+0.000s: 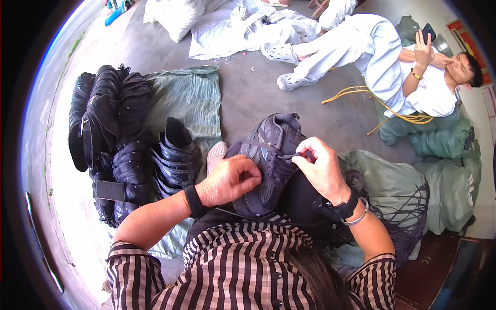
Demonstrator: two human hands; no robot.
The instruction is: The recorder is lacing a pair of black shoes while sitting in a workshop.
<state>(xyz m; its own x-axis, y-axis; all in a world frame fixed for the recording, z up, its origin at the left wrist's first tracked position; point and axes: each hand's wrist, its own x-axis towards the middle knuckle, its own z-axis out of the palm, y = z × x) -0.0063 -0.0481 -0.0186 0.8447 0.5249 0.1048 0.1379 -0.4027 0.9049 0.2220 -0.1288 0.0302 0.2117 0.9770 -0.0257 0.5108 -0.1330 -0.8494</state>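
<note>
A dark grey lace-up sneaker (pixel 274 178) sits over my lap, its toe toward me and its collar away. My right hand (pixel 323 168) is at the shoe's right side, thumb and finger pinched on the dark shoelace (pixel 273 150). One stretch of lace loops across the tongue toward the left. Against the shoe's left side, my left hand (pixel 232 180) is closed with curled fingers; whatever it may hold is hidden. Close beyond that hand shows a light woven shoe (pixel 217 154).
Stacked dark shoe parts (pixel 111 113) lie at left on a green woven sheet (pixel 191 93), with a phone (pixel 110 190) on them. Dark laces (pixel 398 212) spread over sacking at right. A seated person (pixel 382 57) holds a phone, beside green sacks (pixel 444 170). White sacks (pixel 232 31) lie far off.
</note>
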